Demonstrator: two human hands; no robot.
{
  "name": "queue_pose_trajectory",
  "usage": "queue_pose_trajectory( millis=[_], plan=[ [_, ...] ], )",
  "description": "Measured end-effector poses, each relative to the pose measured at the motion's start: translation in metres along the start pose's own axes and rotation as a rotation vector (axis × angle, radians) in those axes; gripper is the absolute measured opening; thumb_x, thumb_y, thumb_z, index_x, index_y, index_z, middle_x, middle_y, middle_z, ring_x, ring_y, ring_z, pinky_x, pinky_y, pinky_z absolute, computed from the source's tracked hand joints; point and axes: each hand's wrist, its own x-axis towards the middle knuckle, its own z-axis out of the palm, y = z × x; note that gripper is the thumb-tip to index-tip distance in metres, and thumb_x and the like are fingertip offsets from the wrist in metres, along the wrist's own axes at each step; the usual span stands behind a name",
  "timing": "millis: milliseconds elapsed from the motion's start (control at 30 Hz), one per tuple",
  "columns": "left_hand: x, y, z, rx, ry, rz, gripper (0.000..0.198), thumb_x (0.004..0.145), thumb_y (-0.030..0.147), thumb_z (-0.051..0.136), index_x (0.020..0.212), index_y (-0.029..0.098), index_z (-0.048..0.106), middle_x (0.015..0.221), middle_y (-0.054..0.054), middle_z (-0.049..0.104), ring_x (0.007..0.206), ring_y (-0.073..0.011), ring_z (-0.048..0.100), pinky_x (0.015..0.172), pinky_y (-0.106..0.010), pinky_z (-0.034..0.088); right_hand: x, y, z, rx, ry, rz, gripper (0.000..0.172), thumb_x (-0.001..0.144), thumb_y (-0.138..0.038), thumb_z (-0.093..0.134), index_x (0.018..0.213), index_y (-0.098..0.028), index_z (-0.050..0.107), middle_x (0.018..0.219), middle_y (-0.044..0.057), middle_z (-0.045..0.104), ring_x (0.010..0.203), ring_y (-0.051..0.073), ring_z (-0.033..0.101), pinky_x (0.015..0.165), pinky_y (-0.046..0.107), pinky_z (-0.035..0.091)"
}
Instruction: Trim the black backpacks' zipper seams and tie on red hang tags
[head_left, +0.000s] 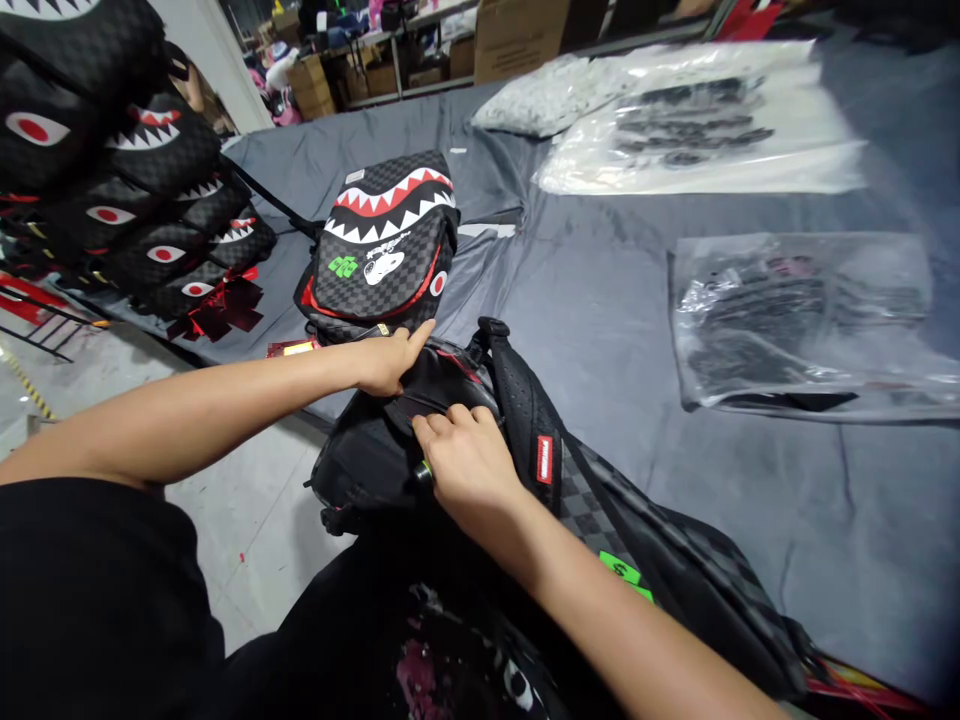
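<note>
Backpack (360, 455), black and slack-sided, lies directly under both hands at the table edge, its mouth gaping and showing red trim. Its long axis is hard to read among the dark folds. The left hand (394, 362) rests at the far rim, thumb and forefinger spread; whether it pinches cloth I cannot tell. The right hand (476, 458) has its fingers curled over the black fabric nearer the person, fingertips hidden, so how firmly it grips I cannot tell.

Just right of the grip, one padded strap (521, 415) of pitted mesh slants towards the person, bearing one red label (545, 460). Further right and nearer, a checkered panel (589, 495) shows green patches.

Just beyond the left hand, one checkered shark-mouth backpack (405, 265) lies front upwards, long axis running away from the grip. Well left is a backpack pile (135, 170), four red-and-white eyes visible. Well right lies a glossy, wrinkled plastic package (810, 325) on the grey tablecloth (600, 320).
</note>
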Motion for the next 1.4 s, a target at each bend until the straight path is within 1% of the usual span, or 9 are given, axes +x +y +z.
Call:
queue_pose_trajectory(
  millis=[133, 233, 433, 733, 900, 1067, 1167, 1267, 1400],
  plan=[
    [0.003, -0.001, 0.001, 0.004, 0.024, -0.005, 0.116, 0.079, 0.026, 0.067, 0.151, 0.017, -0.023, 0.144, -0.024, 0.041, 0.111, -0.0291, 0.062, 0.087, -0.032, 0.048, 0.014, 0.006, -0.024, 0.006, -0.203, -0.043, 0.033, 0.085, -0.015, 0.055, 0.116, -0.013, 0.065, 0.112, 0.013, 0.07, 0.103, 0.028, 0.061, 0.083, 0.039, 0.041],
    [0.003, -0.002, 0.009, -0.022, 0.084, -0.027, 0.124, 0.077, 0.031, 0.072, 0.149, 0.022, -0.029, 0.142, -0.022, 0.043, 0.11, -0.0321, 0.063, 0.083, -0.034, 0.049, 0.021, 0.004, -0.024, -0.035, -0.275, -0.019, 0.041, 0.081, -0.015, 0.061, 0.122, -0.011, 0.062, 0.115, 0.014, 0.07, 0.105, 0.027, 0.062, 0.082, 0.037, 0.044],
    [0.009, -0.001, 0.032, -0.034, 0.273, -0.014, 0.136, 0.071, 0.034, 0.081, 0.147, 0.027, -0.032, 0.134, -0.018, 0.046, 0.103, -0.0313, 0.064, 0.077, -0.033, 0.051, 0.02, 0.0, -0.002, -0.156, -0.212, 0.022, 0.065, 0.081, -0.006, 0.056, 0.144, -0.009, 0.042, 0.147, 0.017, 0.048, 0.115, 0.027, 0.059, 0.086, 0.038, 0.048],
    [0.014, -0.004, 0.03, -0.057, 0.203, 0.012, 0.119, 0.078, 0.028, 0.072, 0.152, 0.025, -0.022, 0.142, -0.02, 0.039, 0.106, -0.0303, 0.064, 0.079, -0.034, 0.052, 0.015, -0.01, 0.004, -0.255, -0.156, 0.085, 0.057, 0.085, -0.002, 0.044, 0.141, -0.005, 0.046, 0.144, 0.019, 0.051, 0.116, 0.028, 0.059, 0.085, 0.04, 0.049],
    [0.012, 0.003, 0.034, 0.036, 0.353, 0.065, 0.136, 0.064, 0.029, 0.086, 0.154, 0.027, -0.017, 0.159, -0.022, 0.011, 0.119, -0.0381, 0.052, 0.086, -0.039, 0.052, 0.014, -0.009, 0.004, -0.25, -0.171, 0.077, 0.06, 0.083, -0.003, 0.047, 0.143, -0.006, 0.044, 0.146, 0.017, 0.049, 0.118, 0.028, 0.057, 0.085, 0.04, 0.05],
    [0.017, 0.003, 0.041, 0.048, 0.408, 0.121, 0.129, 0.069, 0.031, 0.082, 0.154, 0.027, -0.015, 0.155, -0.021, 0.023, 0.114, -0.036, 0.052, 0.088, -0.041, 0.051, 0.014, -0.004, 0.005, -0.211, -0.151, 0.058, 0.063, 0.08, -0.005, 0.049, 0.143, -0.004, 0.043, 0.148, 0.016, 0.048, 0.118, 0.029, 0.056, 0.087, 0.042, 0.051],
    [0.017, -0.001, 0.044, 0.032, 0.404, 0.136, 0.119, 0.077, 0.029, 0.075, 0.154, 0.029, -0.016, 0.157, -0.019, 0.021, 0.118, -0.0354, 0.05, 0.09, -0.041, 0.049, 0.011, -0.001, 0.006, -0.144, -0.118, 0.029, 0.065, 0.077, -0.004, 0.052, 0.142, -0.001, 0.044, 0.146, 0.019, 0.049, 0.118, 0.031, 0.057, 0.089, 0.045, 0.051],
    [0.015, -0.004, 0.043, 0.025, 0.378, 0.131, 0.113, 0.081, 0.026, 0.069, 0.153, 0.029, -0.018, 0.159, -0.019, 0.016, 0.12, -0.035, 0.049, 0.091, -0.04, 0.049, -0.006, 0.004, -0.004, 0.075, 0.058, -0.003, 0.058, 0.076, -0.004, 0.051, 0.134, -0.007, 0.055, 0.142, 0.017, 0.054, 0.121, 0.029, 0.057, 0.095, 0.044, 0.05],
    [0.008, -0.004, 0.039, -0.006, 0.379, 0.176, 0.11, 0.081, 0.023, 0.067, 0.154, 0.03, -0.015, 0.159, -0.018, 0.017, 0.124, -0.0345, 0.048, 0.092, -0.04, 0.049, -0.052, 0.029, -0.038, 0.476, 0.69, 0.179, 0.037, 0.088, -0.014, 0.047, 0.12, -0.023, 0.064, 0.116, 0.006, 0.071, 0.103, 0.02, 0.068, 0.091, 0.039, 0.055]
  ],
)
